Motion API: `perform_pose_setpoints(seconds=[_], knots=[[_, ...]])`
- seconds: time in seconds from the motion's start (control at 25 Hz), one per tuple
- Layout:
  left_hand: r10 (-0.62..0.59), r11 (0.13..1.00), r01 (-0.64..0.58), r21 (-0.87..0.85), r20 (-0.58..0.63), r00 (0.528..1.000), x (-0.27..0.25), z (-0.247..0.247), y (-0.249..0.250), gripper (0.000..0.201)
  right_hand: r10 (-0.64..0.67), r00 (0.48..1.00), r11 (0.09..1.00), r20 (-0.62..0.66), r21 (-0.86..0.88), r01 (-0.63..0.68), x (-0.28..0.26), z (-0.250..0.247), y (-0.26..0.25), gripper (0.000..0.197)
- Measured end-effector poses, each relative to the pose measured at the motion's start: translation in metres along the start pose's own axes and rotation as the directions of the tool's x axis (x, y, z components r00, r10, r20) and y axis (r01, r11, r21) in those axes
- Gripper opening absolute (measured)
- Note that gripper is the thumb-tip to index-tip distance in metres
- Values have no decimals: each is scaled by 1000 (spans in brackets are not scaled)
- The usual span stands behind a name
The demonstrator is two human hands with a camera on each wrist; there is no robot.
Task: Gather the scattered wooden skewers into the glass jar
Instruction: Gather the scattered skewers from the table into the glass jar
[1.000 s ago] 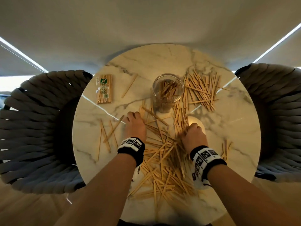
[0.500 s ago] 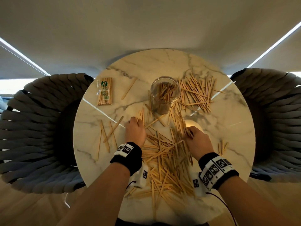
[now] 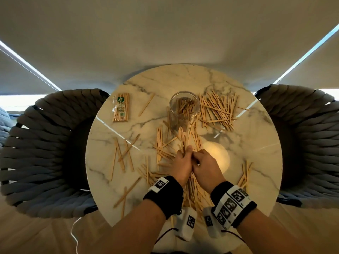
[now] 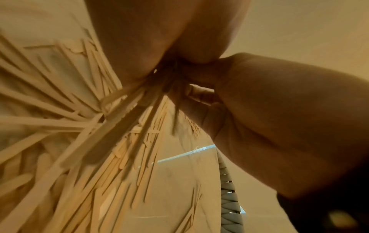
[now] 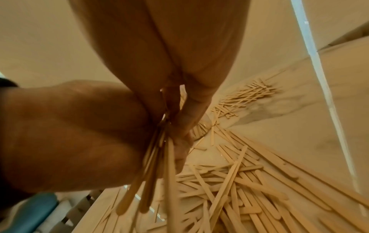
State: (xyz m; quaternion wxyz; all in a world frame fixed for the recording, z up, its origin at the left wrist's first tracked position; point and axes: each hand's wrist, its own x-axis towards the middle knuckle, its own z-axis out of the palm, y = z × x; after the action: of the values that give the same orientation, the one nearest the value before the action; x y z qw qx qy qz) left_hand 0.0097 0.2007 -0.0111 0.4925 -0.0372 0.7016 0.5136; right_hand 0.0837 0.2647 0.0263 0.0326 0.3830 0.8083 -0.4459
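Both hands meet over the middle of the round marble bench [image 3: 247, 147], pressed side by side so that they trap one bundle of wooden skewers [image 5: 151, 167] between them: the left hand [image 3: 180, 166] has its grip curled round the sticks, and the right hand [image 3: 206, 171] closes its fingers [image 5: 189, 116] on the same bundle from the other side. In the right wrist view the held sticks hang down in a rough sheaf below the palms, which seems the reason for the two-handed hold; squeezing from both sides lines the flat sticks up parallel so they can drop into a narrow mouth together. The glass jar [image 3: 184, 107] stands upright just beyond the hands, on the far side of the pile, already holding some sticks leaning on end, so the carry would be short. Many loose sticks [image 3: 218, 110] lie in a heap right of the jar, others lie under and around the wrists, a few lie to the left [image 3: 124, 154], and a small group lies near the right edge [image 3: 244, 173]. A sealed packet of sticks [image 3: 121, 107] lies flat at the far left, apart from the mess. Most of the gathering looks undone.
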Motion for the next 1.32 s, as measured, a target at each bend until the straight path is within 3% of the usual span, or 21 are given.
perform_pose_setpoints(seconds=[0.12,0.2,0.32,0.4,0.44,0.48,0.56,0.64,0.68,0.8,0.92,1.0,1.08,1.16,1.24,1.32], knots=[[-29,1000,29,0,-68,997,6,-12,-13,53,-74,971,990,228,-100,99,-8,2,2,38],[-16,998,21,60,-90,996,9,-24,-19,47,-91,958,987,273,-100,122,-12,-6,1,38],[50,994,-60,93,105,993,5,-41,-26,42,-27,1000,1000,13,8,27,-5,-24,-3,25],[62,966,-138,219,323,944,-9,-46,-26,33,60,987,991,-149,125,-41,11,-35,-4,27],[60,919,-212,334,412,909,-18,-45,-24,30,94,983,979,-157,197,-62,17,-38,-6,31],[64,844,-303,443,477,877,-25,-43,-22,31,109,987,968,-120,239,-78,22,-39,-9,33],[73,712,-424,560,542,838,-35,-37,-15,43,89,993,972,82,209,-105,22,-33,-15,37],[84,706,-445,551,558,825,-38,-33,-10,43,92,951,980,296,140,-139,16,-25,-19,42],[89,721,-442,533,561,823,-38,-32,-8,42,99,944,979,315,138,-149,14,-23,-18,44],[82,791,-392,470,553,829,-43,-28,2,38,181,969,940,170,260,-221,14,-25,-13,48],[137,792,-440,424,579,804,-38,-24,9,14,179,933,905,313,320,-281,11,-24,-14,59],[134,807,-423,412,571,810,-36,-21,11,19,158,942,909,296,329,-256,11,-27,-15,62],[116,917,-288,277,505,855,-36,-19,15,29,142,957,899,252,373,-231,15,-32,-11,65],[121,992,-128,-4,370,921,-37,-21,25,46,154,967,854,201,466,-233,14,-33,-3,71],[188,933,-106,-344,216,958,-33,-25,41,64,206,961,830,183,488,-271,7,-27,3,72],[195,760,-100,-642,80,977,-27,-28,59,68,283,909,822,306,412,-394,-4,-16,6,72]])
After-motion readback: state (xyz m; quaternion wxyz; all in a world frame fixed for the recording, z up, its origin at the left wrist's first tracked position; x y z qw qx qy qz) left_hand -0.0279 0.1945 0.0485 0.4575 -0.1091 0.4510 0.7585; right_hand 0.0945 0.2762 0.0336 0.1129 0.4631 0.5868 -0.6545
